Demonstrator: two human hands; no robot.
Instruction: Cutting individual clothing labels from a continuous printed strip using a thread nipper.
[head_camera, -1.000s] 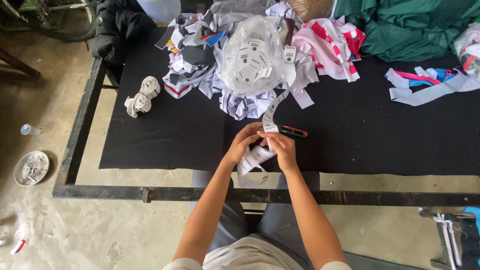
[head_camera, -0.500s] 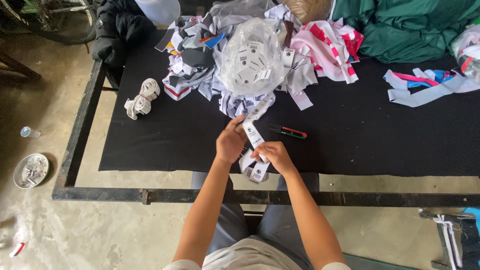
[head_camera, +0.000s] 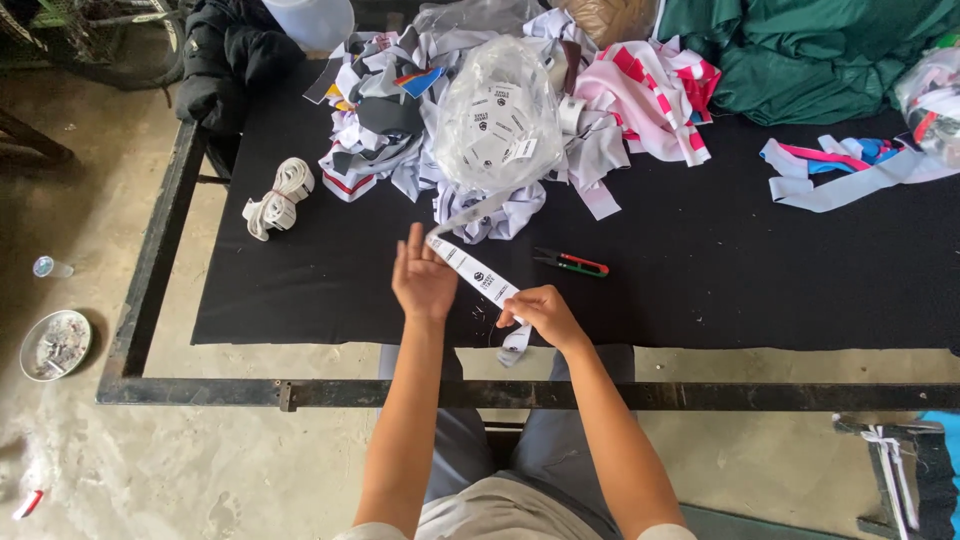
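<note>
white label strip (head_camera: 478, 281) stretched between both hands, left hand (head_camera: 422, 280) grip spread open against it, right hand (head_camera: 540, 312) grip pinching its lower end, thread snips (head_camera: 570, 263) just beside on the black desk (head_camera: 760, 270)

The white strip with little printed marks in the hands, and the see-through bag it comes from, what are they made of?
The white printed strip looks like woven fabric label tape: it is thin, bends limply and droops below the right hand, with the left hand against it. The clear bag looks like thin glossy plastic film: crinkled, shiny and see-through.
</note>
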